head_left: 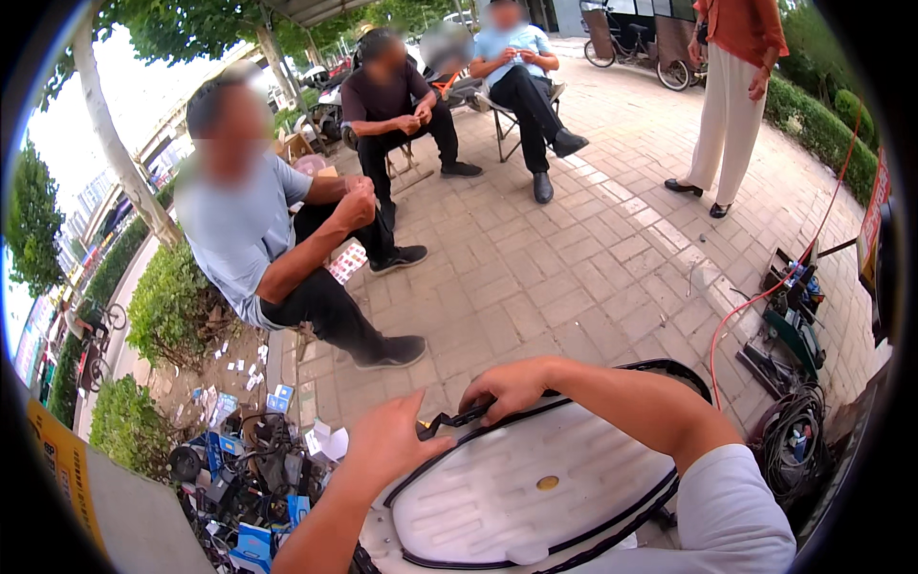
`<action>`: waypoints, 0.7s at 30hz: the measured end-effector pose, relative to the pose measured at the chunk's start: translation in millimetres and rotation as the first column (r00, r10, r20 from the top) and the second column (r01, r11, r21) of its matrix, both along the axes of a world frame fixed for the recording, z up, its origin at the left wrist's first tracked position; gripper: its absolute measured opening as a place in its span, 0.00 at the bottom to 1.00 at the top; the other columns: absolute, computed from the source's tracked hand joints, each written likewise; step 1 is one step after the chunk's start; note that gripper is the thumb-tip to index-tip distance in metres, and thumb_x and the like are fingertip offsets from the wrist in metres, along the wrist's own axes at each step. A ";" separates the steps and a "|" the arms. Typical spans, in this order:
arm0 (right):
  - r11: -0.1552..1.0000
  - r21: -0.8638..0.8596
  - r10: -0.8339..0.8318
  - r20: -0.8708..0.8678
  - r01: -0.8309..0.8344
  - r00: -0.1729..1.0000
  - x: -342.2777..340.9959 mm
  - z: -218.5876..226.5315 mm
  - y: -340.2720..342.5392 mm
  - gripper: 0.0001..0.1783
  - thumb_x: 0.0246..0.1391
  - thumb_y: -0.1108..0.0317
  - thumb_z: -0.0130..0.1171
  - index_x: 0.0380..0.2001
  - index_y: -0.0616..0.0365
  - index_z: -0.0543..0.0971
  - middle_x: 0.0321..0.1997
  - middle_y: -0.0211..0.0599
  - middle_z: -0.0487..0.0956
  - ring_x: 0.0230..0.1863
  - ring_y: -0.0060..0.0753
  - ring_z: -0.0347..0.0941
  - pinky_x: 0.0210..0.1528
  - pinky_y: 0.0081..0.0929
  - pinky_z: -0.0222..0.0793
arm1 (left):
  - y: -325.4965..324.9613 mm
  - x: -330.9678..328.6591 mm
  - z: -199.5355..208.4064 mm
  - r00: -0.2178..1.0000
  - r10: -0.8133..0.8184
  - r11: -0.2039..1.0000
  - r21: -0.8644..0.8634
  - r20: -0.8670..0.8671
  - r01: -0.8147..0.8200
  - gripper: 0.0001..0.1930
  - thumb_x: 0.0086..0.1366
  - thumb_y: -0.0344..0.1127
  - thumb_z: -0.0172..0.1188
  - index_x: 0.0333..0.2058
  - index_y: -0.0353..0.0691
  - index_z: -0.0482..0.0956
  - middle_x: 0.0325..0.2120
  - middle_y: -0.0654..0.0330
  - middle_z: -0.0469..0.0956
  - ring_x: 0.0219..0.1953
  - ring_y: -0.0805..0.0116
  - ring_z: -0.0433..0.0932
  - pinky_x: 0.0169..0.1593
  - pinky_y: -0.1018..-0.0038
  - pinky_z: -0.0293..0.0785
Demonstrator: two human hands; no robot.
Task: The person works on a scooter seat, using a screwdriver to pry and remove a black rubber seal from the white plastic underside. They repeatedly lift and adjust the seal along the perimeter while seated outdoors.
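Note:
An oval moulded panel (535,478), off-white and ribbed with a black edge all round, lies in front of me; it looks like the underside of a scooter seat. On its far edge my right hand (507,390) is closed, fingers curled over a black strip (448,421) of the edging. My left hand (390,440) is at the far left edge, thumb and forefinger spread on either side of the strip's end; its other fingers are hidden. A small brownish oval spot (547,483) marks the panel's middle.
Loose parts, wires and blue boxes (253,545) are heaped at lower left. Three seated people (239,220) and one standing person (732,105) are on the brick paving (535,277). Tools (794,316), a red hose (715,349) and coiled cable (792,435) lie at right.

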State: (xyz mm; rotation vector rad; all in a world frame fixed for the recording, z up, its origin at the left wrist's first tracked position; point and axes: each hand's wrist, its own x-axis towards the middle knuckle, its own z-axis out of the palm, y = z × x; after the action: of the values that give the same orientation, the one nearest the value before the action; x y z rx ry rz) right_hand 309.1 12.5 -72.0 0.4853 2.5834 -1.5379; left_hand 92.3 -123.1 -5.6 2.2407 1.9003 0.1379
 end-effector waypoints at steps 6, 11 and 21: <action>0.989 -0.010 -0.144 0.045 0.145 0.988 -10.7 -1.0 8.9 0.26 0.55 0.60 0.65 0.55 0.63 0.79 0.45 0.47 0.85 0.43 0.40 0.80 0.47 0.36 0.74 | 0.6 -10.9 -19.4 0.982 0.175 0.983 0.073 -0.072 -0.169 0.34 0.56 0.48 0.72 0.56 0.34 0.74 0.39 0.47 0.82 0.43 0.47 0.82 0.45 0.58 0.78; 0.988 0.074 -0.142 0.085 0.135 0.986 -12.2 -14.1 -0.7 0.24 0.59 0.59 0.62 0.54 0.64 0.79 0.44 0.48 0.84 0.43 0.39 0.79 0.49 0.34 0.73 | 19.1 -32.7 -44.5 0.996 -0.080 0.992 0.096 -0.048 0.084 0.18 0.59 0.45 0.69 0.42 0.40 0.84 0.37 0.53 0.84 0.39 0.48 0.81 0.42 0.57 0.78; 0.856 0.368 -0.391 0.002 0.363 0.920 -48.7 -5.3 -38.6 0.28 0.55 0.40 0.64 0.36 0.59 0.83 0.34 0.49 0.83 0.39 0.57 0.79 0.41 0.46 0.74 | 30.1 -29.7 -47.0 0.963 -0.113 0.988 0.130 0.244 0.083 0.09 0.67 0.37 0.61 0.39 0.39 0.84 0.30 0.49 0.82 0.35 0.43 0.79 0.37 0.54 0.74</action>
State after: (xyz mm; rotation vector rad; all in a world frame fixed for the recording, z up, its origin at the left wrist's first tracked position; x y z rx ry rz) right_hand 260.4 -26.2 -77.3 1.1272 2.8381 -1.0821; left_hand 62.6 -93.0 -52.6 2.2610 1.6858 0.5067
